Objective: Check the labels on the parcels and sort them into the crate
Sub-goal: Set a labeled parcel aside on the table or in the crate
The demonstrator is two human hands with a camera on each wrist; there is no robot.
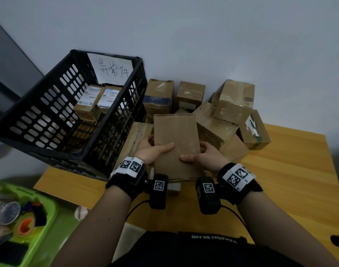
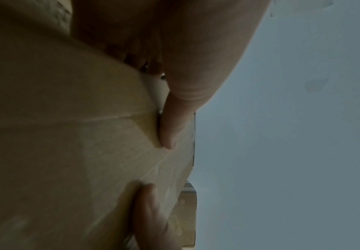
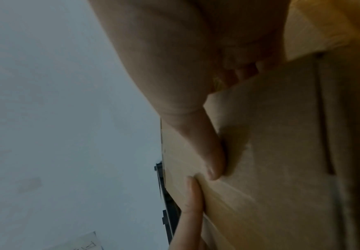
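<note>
Over the yellow wooden table (image 1: 292, 170), both hands, left hand (image 1: 153, 151) and right hand (image 1: 205, 157), grip a flat brown cardboard parcel (image 1: 176, 143); its label could stay hidden underneath and be missed.

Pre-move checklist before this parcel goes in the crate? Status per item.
1. Two-handed grip: ok. The left hand and right hand hold the held parcel at opposite sides, thumbs on its top face.
2. Label read: not ok. The face turned up is bare cardboard; no label in any view.
3. Crate room: ok. The black crate holds two labelled parcels at the far end, with bare floor nearer.
4. Crate sign: ok. The handwritten paper sign hangs on its far wall.
5. Path to the crate: cannot tell. Its near wall stands higher than the parcel.
</note>
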